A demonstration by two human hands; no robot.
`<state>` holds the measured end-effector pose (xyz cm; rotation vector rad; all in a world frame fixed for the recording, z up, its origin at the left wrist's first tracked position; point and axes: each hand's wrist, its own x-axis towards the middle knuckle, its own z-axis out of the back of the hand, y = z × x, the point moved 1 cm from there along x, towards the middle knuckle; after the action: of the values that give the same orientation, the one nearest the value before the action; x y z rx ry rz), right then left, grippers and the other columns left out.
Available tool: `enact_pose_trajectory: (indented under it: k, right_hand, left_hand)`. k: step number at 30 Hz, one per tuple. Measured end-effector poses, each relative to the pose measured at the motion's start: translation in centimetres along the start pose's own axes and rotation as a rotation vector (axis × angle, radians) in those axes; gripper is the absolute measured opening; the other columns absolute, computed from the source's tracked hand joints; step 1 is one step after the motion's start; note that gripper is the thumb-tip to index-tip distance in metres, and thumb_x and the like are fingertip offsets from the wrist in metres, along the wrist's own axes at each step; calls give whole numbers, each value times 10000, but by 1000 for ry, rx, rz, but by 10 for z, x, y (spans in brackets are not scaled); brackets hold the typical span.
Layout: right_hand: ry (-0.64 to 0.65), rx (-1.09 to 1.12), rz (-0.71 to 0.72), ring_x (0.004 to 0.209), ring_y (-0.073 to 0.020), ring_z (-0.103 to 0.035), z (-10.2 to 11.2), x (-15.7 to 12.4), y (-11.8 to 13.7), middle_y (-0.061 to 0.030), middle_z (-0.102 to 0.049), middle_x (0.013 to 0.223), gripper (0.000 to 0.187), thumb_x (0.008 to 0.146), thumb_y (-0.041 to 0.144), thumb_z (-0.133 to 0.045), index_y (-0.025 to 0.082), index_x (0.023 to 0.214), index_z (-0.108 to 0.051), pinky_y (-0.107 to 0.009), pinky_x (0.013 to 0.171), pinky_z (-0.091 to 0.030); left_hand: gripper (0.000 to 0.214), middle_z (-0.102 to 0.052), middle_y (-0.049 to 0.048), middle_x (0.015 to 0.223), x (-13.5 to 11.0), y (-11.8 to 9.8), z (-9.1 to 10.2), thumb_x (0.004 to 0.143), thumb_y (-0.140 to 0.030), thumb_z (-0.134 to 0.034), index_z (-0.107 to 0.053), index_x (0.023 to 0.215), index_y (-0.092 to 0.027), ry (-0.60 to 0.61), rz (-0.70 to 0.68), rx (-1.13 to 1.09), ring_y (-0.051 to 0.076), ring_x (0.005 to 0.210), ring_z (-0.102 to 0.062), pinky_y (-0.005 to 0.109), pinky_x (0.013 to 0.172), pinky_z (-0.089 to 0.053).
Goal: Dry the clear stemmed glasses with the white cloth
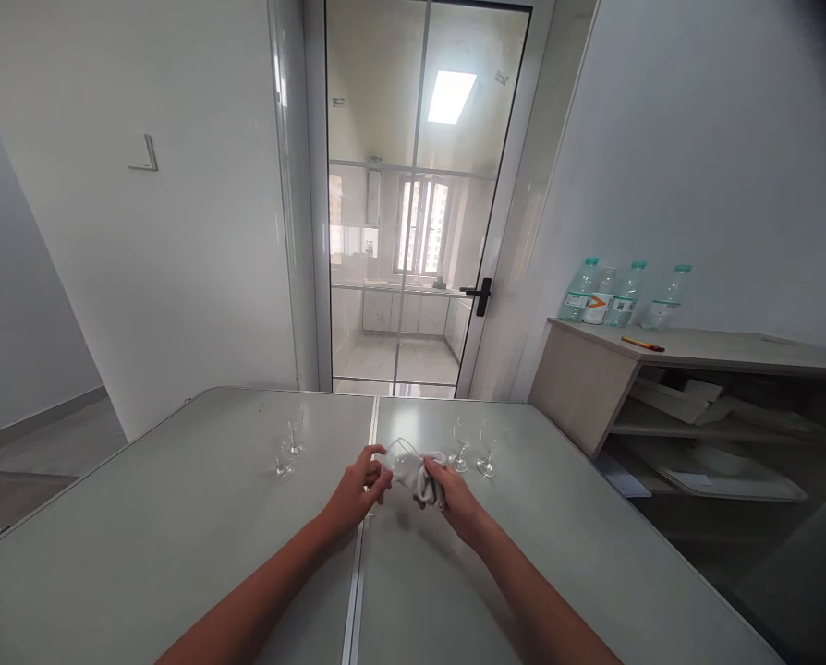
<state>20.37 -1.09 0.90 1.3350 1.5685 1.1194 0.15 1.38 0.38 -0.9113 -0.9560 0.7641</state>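
Observation:
My left hand [358,489] is closed on a clear wine glass [397,453], held tilted over the middle of the grey table [177,536]. My right hand [451,494] grips a white cloth [419,471] pressed against the glass's bowl. Two clear wine glasses [289,443] stand on the table to the left of my hands. Two more wine glasses [474,448] stand just right of them, beyond my right hand.
A seam [364,536] runs down the table's middle. A wooden shelf unit [697,388] at the right carries several water bottles [621,294] and a pen [641,344]. A glass door [413,203] with a black handle stands behind the table.

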Motion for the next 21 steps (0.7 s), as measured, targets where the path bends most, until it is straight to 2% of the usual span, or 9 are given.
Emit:
enact_pose_trajectory:
  k: [2, 4, 7, 9, 11, 14, 18, 21]
  right_hand:
    - [21, 3, 42, 675, -168, -567, -7, -2, -3, -18, -634, 753, 426, 830, 622, -657, 197, 837, -640, -275, 611, -468]
    - [51, -76, 106, 775, -192, -586, -13, -5, -6, -30, -656, 806, 393, 845, 593, -659, 203, 893, -672, -284, 696, -481]
    - [68, -269, 243, 900, -212, -587, -17, -6, -8, -39, -673, 917, 383, 876, 526, -675, 219, 1106, -677, -295, 806, -474]
    - [56, -360, 299, 897, -215, -583, -17, -4, -9, -47, -674, 949, 401, 898, 513, -661, 214, 1165, -662, -303, 818, -469]
    - [48, -390, 307, 871, -218, -587, -17, -2, -12, -52, -680, 946, 389, 908, 515, -649, 203, 1140, -665, -310, 805, -471]
    - [87, -363, 273, 846, -224, -599, -17, 0, -16, -56, -690, 918, 387, 923, 537, -615, 192, 1092, -665, -323, 792, -480]
    - [122, -420, 222, 826, -223, -601, -14, -1, -15, -55, -701, 912, 359, 914, 512, -629, 182, 1045, -682, -325, 785, -471]
    - [139, -526, 205, 818, -219, -586, -12, -2, -12, -44, -698, 904, 277, 898, 428, -652, 187, 1027, -699, -313, 759, -448]
  left_hand:
    - [469, -673, 10, 822, 1, 2, -5, 953, -577, -510, -431, 1228, -205, -27, 75, -192, 162, 648, -663, 281, 618, -505]
    - [505, -687, 23, 835, 1, 4, -10, 938, -602, -530, -444, 1228, -198, -51, 108, -265, 183, 696, -683, 315, 673, -535]
    - [506, -677, 28, 877, 1, 7, -12, 913, -590, -589, -497, 1222, -200, -127, 76, -209, 192, 800, -672, 321, 741, -538]
    - [503, -649, 33, 928, 2, 10, -13, 889, -593, -622, -536, 1199, -205, -190, 52, -163, 187, 850, -645, 289, 721, -527]
    - [519, -610, 23, 925, 3, 15, -15, 872, -617, -631, -536, 1181, -211, -189, 54, -201, 170, 814, -621, 254, 655, -510]
    - [600, -560, 0, 901, 3, 19, -21, 846, -649, -647, -467, 1230, -225, -118, 74, -349, 154, 752, -615, 239, 603, -506]
    - [684, -551, -12, 914, 0, 14, -23, 838, -582, -702, -404, 1361, -257, -135, 72, -364, 162, 820, -647, 270, 713, -542]
    - [624, -572, -16, 911, -4, 5, -20, 843, -536, -712, -449, 1339, -263, -155, 66, -353, 150, 812, -646, 275, 748, -536]
